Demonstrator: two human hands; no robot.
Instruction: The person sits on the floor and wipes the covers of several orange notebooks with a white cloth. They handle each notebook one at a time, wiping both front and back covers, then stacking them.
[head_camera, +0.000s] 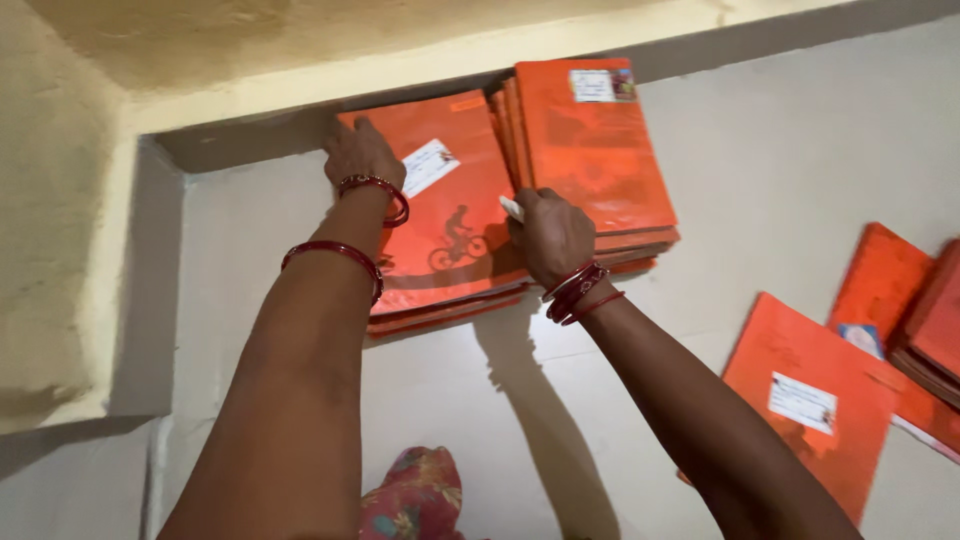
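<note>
Two stacks of orange notebooks sit against the wall ledge (300, 85). The left stack (440, 240) lies under the ledge, the right stack (595, 150) just beside it, partly overlapping. More loose notebooks (810, 400) lie well apart, down-right. Left hand (360, 150), fingers together, presses flat on the left stack's far corner. Right hand (550, 235) is curled at that stack's right edge, pinching something small and white.

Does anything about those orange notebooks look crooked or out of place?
Mildly. The two stacks at the wall sit skewed: the left stack tilts one way under the left hand, the right stack leans another. More notebooks lie scattered at the right. No damage shows.
</note>
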